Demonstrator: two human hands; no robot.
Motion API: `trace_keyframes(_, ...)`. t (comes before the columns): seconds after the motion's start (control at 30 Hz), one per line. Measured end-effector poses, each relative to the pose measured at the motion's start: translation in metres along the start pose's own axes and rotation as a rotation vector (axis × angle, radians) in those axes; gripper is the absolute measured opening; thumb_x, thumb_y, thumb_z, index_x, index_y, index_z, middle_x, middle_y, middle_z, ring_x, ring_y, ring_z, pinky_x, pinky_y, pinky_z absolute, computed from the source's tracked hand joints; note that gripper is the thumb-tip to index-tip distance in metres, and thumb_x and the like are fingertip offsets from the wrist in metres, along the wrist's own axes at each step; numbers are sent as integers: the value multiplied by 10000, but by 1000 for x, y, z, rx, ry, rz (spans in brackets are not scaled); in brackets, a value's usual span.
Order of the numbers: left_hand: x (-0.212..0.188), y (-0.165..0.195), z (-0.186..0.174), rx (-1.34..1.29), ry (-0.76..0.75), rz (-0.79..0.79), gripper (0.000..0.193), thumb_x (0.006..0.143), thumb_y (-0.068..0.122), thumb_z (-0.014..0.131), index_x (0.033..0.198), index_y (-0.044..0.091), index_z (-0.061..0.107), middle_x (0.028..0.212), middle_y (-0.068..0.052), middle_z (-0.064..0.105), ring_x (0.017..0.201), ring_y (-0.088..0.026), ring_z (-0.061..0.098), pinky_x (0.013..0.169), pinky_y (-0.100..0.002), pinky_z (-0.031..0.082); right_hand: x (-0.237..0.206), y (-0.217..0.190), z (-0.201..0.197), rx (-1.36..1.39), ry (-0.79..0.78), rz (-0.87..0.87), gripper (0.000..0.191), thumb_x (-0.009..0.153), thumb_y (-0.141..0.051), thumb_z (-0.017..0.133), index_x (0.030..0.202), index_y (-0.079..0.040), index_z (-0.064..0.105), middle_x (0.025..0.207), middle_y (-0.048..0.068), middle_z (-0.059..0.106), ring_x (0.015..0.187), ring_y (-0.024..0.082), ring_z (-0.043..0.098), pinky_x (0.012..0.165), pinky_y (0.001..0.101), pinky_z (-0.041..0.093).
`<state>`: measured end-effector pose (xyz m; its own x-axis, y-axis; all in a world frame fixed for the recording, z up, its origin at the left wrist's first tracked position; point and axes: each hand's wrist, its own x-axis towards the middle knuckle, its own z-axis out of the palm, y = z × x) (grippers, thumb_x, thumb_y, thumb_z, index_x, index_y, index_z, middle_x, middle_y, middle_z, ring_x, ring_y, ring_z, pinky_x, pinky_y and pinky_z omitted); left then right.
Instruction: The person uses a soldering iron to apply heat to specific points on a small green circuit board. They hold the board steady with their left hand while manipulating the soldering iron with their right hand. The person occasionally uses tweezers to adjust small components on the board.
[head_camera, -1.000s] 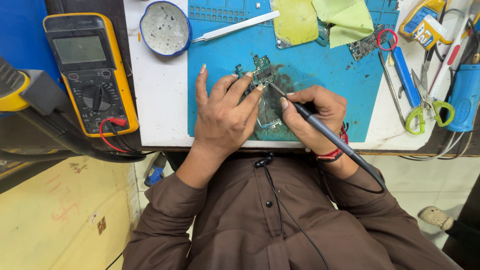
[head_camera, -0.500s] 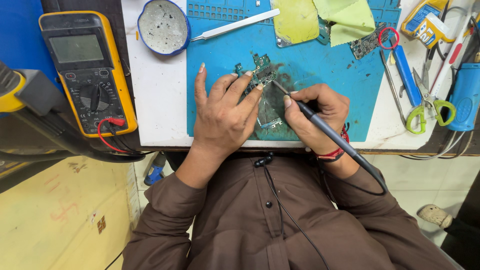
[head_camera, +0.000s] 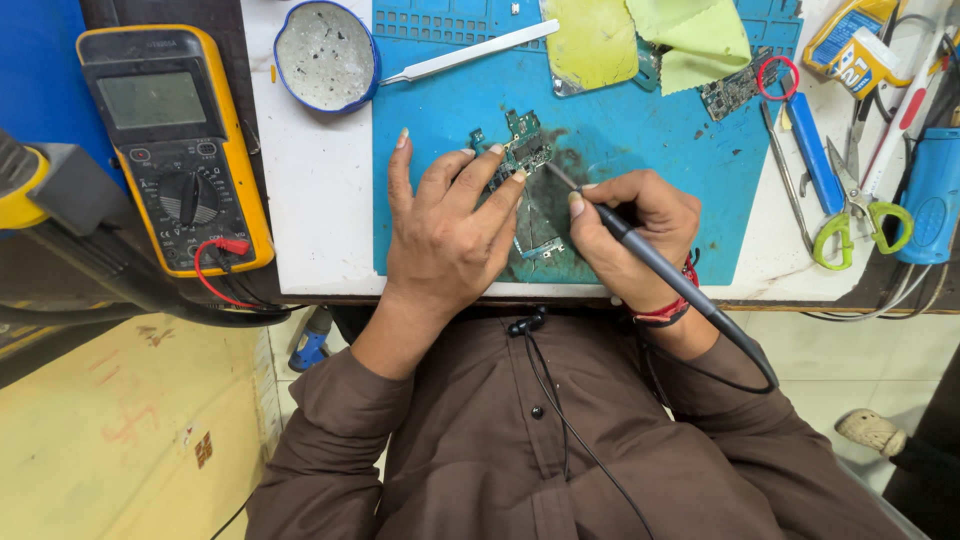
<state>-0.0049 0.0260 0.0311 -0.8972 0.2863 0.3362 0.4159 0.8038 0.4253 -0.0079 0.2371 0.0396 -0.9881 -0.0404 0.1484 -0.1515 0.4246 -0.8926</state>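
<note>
Circuit board (head_camera: 527, 150), small and green, lies near the middle of the frame on the blue work mat (head_camera: 440, 90), and I see it partly hidden under my left hand (head_camera: 445, 225). That hand lies flat over the board's lower part with the fingers spread, the fingertips (head_camera: 519, 176) pressing on the board's upper left part. The top of the board pokes out just above those fingertips.

My right hand (head_camera: 635, 225) sits just right of the board, closed in a pen grip around a soldering iron (head_camera: 640, 245). The iron's thin tip slants up and left and meets the board's right edge, just beside my left fingertips. Its dark handle runs down and right past my wrist, trailing a cable.

Around this, a yellow multimeter (head_camera: 170, 150) rests at the upper left of the frame, off the mat. A round blue tin (head_camera: 325, 50) sits at the top, left of the mat, with metal tweezers (head_camera: 470, 50) lying slanted beside it on the mat. Yellow cloths (head_camera: 650, 40) cover the mat's upper right part. Green-handled scissors (head_camera: 860, 215) lie at the right edge on the white table (head_camera: 310, 200).
</note>
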Motion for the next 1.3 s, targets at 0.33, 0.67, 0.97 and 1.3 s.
trace_keyframes(0.33,-1,1,0,-5,0,-8,239,963,231,766,1190,157,784,1311,-47,678,1199,-238,583,1251,-593,192,1,-5,0,-4,-3,10,96,933,-5,789,960,8,698,781,25,684,683,31,580,627,209,449)
trace_keyframes(0.67,-1,2,2,-5,1,-8,232,966,228,766,1189,164,784,1310,-46,679,1201,-236,583,1249,-592,197,1,-3,-2,-35,-10,-21,85,929,6,790,959,8,710,806,44,703,691,47,601,634,215,456)
trace_keyframes(0.97,-1,2,0,-12,-5,-6,233,961,234,769,1179,154,784,1299,-51,683,1196,-239,584,1244,-597,203,-1,-2,-2,6,-12,-2,93,936,3,781,961,9,692,800,35,688,657,34,582,602,197,444)
trace_keyframes(1.3,7,8,-7,-39,9,-5,221,963,225,752,1160,126,769,1308,-58,675,1162,-247,606,1237,-584,212,-3,-4,-6,17,-25,6,89,936,-4,771,960,15,687,770,25,673,675,35,568,617,214,439)
